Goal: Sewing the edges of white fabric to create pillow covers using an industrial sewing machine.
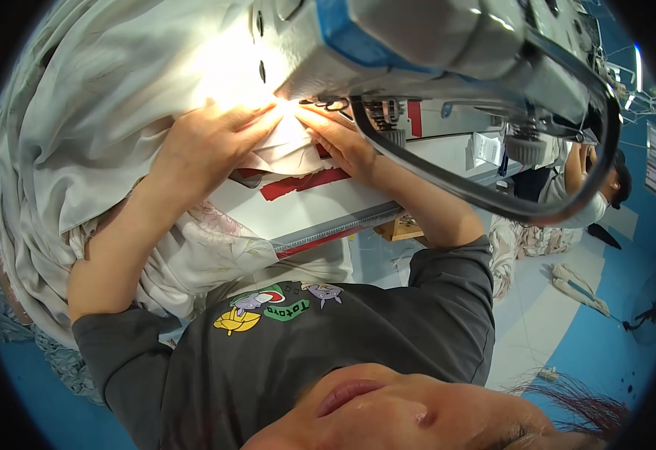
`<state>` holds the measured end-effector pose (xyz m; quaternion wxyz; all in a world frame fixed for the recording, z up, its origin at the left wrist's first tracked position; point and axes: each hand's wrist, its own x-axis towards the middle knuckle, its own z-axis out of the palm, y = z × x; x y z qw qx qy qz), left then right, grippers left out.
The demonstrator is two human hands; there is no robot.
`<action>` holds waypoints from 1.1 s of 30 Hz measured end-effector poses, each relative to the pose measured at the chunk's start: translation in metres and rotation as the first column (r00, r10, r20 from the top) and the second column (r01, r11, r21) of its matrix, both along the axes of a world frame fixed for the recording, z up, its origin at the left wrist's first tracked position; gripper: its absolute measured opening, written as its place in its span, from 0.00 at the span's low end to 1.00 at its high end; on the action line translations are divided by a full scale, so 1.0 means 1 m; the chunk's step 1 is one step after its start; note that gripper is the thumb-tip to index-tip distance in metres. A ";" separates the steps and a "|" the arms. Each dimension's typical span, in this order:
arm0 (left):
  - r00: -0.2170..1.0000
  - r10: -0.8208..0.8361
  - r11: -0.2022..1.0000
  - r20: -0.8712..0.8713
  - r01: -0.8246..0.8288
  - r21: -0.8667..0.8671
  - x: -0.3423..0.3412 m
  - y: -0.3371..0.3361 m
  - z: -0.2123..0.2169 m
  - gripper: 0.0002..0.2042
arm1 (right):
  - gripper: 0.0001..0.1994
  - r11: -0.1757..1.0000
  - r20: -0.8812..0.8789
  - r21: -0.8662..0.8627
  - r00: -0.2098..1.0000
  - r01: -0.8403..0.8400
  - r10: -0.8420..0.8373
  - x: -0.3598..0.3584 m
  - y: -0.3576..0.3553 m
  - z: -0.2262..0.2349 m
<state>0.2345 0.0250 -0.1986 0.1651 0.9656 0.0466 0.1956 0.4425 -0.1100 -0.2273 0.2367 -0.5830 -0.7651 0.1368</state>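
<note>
Pale fabric (286, 154) lies under the head of a white and blue sewing machine (425, 34). My left hand (211, 139) is closed on this fabric, fingers and thumb pressed together at the brightly lit spot. From the other side my right hand (343, 146) grips the fabric's edge, its fingertips close to those of the left. Strong glare hides the fingertips and the needle area. A large pale drape (103, 112) of the cloth is heaped at the left, and a flower-printed part (226, 229) hangs over the table's near edge.
Red tape (305, 184) marks the white table (249, 210). A curved dark metal bar (485, 199) arches beside my right forearm. A small wooden drawer (399, 229) sits below the tabletop. At the far right another person (586, 199) works near piled cloth (541, 240).
</note>
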 end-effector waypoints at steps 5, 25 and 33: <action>0.999 0.029 0.999 0.021 -0.028 -0.036 0.004 0.007 -0.008 0.19 | 0.15 0.993 0.035 0.019 0.992 0.119 -0.120 0.019 -0.005 0.000; 0.996 0.077 0.997 0.040 -0.077 0.017 0.005 0.021 -0.015 0.07 | 0.09 0.933 0.226 0.238 0.919 0.268 -0.322 0.080 0.022 -0.016; 0.993 0.117 0.988 0.016 -0.118 0.098 0.001 0.016 -0.010 0.06 | 0.09 0.920 0.263 0.280 0.900 0.273 -0.347 0.076 0.005 -0.031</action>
